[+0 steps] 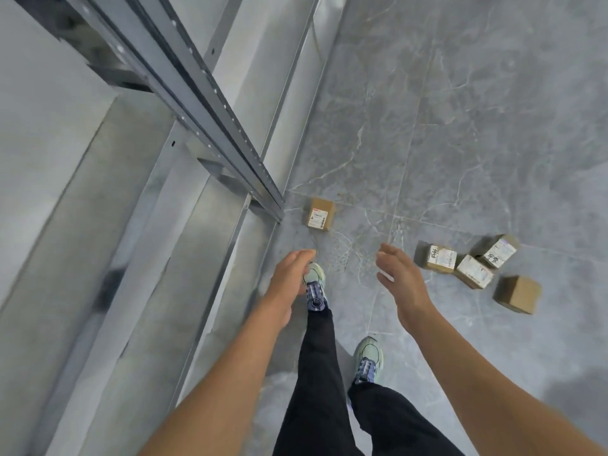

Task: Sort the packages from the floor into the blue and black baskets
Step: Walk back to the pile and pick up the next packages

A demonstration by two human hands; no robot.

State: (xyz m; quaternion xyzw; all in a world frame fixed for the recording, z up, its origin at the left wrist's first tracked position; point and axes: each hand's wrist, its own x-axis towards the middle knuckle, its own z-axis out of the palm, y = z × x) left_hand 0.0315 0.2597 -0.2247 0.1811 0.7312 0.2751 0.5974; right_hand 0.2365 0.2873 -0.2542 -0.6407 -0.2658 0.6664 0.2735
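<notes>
- Left grip (291, 274) and right grip (401, 278) were both wide, fingers relaxed, holding nothing; both hung above the tiled floor (460, 126).
- Lone cardboard box (320, 213) lay ahead on the floor, label up, just beside the foot of the metal rack (230, 153); the left grip was the nearer.
- Cluster of four boxes (475, 271) lay to the right; the right grip was near its closest box.
- Neither basket was in view.

A grey metal rack (204, 103) (slotted rails) stands left of pale green shoes (368, 357).
</notes>
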